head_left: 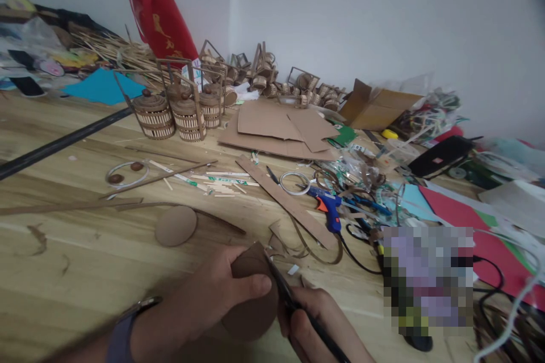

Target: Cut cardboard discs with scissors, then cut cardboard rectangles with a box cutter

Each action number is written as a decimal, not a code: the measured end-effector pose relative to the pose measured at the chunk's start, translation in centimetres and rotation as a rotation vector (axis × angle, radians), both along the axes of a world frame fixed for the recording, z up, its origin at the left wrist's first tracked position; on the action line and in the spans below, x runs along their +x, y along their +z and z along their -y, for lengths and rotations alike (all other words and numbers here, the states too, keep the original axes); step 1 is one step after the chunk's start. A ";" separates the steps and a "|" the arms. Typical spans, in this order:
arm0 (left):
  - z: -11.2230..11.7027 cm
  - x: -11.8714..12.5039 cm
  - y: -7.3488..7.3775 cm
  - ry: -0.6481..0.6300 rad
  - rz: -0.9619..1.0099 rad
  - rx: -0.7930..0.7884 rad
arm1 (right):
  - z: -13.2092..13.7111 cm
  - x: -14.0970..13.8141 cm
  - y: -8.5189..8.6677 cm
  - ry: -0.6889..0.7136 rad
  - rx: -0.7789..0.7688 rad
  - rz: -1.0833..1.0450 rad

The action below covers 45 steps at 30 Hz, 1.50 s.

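My left hand (213, 295) pinches a round brown cardboard piece (251, 312) near the bottom of the view, thumb on top. My right hand (315, 323) grips black scissors (283, 286) whose blades meet the upper edge of that piece. Both hands hover just above the wooden floor (85, 272). A finished cardboard disc (175, 226) lies flat a little beyond my left hand. Thin cardboard offcuts (293, 244) curl on the floor just past the scissors.
A blue glue gun (328, 209) and tape ring (294, 182) lie ahead right. Small woven baskets (170, 113), flat cardboard sheets (281, 127) and a red bag (159, 17) stand farther back. Coloured paper and cables crowd the right side. A black bar (55, 144) crosses left.
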<state>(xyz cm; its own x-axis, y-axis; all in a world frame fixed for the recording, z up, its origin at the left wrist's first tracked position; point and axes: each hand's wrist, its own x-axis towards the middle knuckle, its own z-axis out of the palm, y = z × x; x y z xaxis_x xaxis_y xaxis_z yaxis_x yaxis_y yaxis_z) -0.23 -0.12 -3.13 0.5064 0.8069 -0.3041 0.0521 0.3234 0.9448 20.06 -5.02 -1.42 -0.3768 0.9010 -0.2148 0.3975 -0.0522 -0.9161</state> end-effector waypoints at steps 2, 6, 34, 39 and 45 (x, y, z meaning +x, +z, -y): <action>0.0 -0.1 0.1 0.003 -0.008 -0.005 | 0.1 0.0 0.0 -0.002 -0.015 0.006; -0.1 -0.2 0.2 0.011 -0.023 -0.007 | 0.2 0.4 -0.6 0.033 -0.019 0.009; -0.3 0.0 0.4 0.074 -0.031 -0.114 | 0.1 0.8 -0.9 0.036 0.051 0.023; 0.1 1.2 0.8 0.172 0.254 -0.275 | 0.3 0.3 -0.9 -0.083 0.082 0.034; 0.6 1.5 0.4 0.278 0.212 -0.234 | 0.2 0.5 -2.0 -0.101 0.033 0.077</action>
<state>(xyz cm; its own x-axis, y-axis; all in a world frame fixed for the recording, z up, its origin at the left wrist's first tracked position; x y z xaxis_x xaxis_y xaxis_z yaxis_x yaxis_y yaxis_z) 1.27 -0.72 -2.71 0.3506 0.8431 -0.4078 -0.2554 0.5050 0.8244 20.59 -5.21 -3.38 -0.2671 0.9407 -0.2091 0.4614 -0.0657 -0.8848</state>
